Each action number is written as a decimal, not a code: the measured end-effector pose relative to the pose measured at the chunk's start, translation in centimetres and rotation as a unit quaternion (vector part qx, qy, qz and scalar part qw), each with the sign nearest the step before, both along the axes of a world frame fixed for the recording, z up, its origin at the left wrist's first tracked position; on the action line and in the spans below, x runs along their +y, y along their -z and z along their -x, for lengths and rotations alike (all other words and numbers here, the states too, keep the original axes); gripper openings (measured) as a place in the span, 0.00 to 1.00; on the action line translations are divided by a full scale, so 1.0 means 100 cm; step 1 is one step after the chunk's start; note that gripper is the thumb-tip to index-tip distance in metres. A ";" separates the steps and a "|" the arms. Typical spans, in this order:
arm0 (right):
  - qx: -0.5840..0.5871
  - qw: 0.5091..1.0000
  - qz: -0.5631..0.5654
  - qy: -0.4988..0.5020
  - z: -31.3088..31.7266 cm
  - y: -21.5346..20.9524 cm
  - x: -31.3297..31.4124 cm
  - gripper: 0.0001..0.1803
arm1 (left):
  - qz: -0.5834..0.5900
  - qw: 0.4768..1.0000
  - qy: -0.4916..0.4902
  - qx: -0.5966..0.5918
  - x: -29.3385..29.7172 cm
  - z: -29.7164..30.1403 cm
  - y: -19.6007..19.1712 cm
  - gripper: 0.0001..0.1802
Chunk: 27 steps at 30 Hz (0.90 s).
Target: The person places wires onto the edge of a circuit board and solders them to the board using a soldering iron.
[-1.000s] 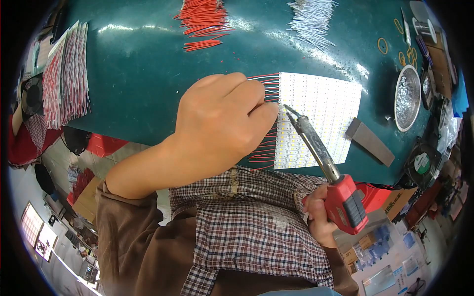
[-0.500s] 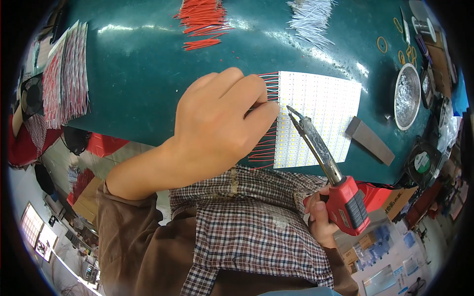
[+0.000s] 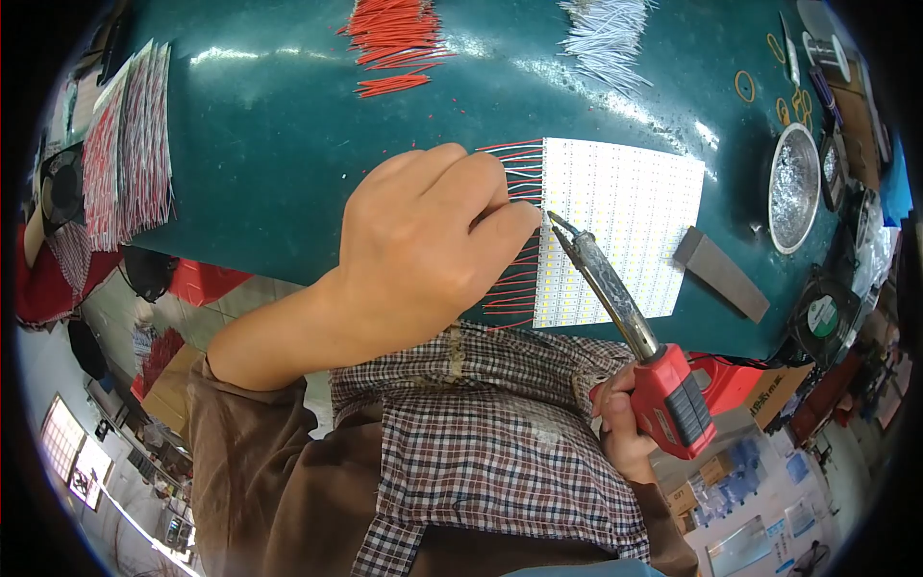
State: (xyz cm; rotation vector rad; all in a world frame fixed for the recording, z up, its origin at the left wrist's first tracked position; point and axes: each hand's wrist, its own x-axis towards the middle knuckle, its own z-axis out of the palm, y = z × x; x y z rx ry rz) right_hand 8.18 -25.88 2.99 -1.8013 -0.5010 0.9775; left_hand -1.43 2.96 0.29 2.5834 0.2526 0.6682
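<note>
A white LED circuit board (image 3: pixel 625 231) with rows of small yellowish chips lies on the green table. Red and white wires (image 3: pixel 514 279) stick out from its left edge. Over these wires sits my left hand (image 3: pixel 413 236), its thumb and fingers pinched together close to the board's edge; whatever they hold is hidden. My right hand (image 3: pixel 625 428) grips a red-handled soldering iron (image 3: pixel 678 404), with its dark tip at the board's left edge, close to my left thumb. A thin second tube runs beside the tip.
Bundles of red wires (image 3: pixel 394 38) and white wires (image 3: pixel 606 43) lie at the far side. Wired boards (image 3: pixel 130 149) are stacked at left. On the right are a grey block (image 3: pixel 721 274), a metal bowl (image 3: pixel 794 188), rubber bands (image 3: pixel 744 87), a solder spool (image 3: pixel 825 58) and a fan (image 3: pixel 822 317).
The soldering iron's tip has moved slightly left, to the board's edge by my left thumb. My left hand has shifted a little left, uncovering more wires at the top.
</note>
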 end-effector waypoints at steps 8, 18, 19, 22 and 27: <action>0.025 0.999 0.023 -0.007 -0.001 -0.002 0.001 0.13 | -0.001 1.000 -0.002 0.007 0.000 0.001 0.001 0.13; 0.014 0.999 -0.005 0.037 0.001 -0.009 0.015 0.11 | 0.001 1.000 -0.001 0.015 0.000 0.000 -0.001 0.13; 0.020 0.998 -0.029 0.045 0.000 -0.008 0.016 0.11 | 0.000 1.000 -0.001 0.016 0.000 0.001 -0.001 0.13; 0.031 0.996 -0.053 0.063 0.000 -0.009 0.020 0.10 | -0.004 1.000 0.000 0.019 0.000 0.001 -0.001 0.13; 0.027 0.994 -0.071 0.075 -0.002 -0.006 0.018 0.11 | -0.006 1.000 -0.006 0.027 -0.001 0.001 -0.002 0.12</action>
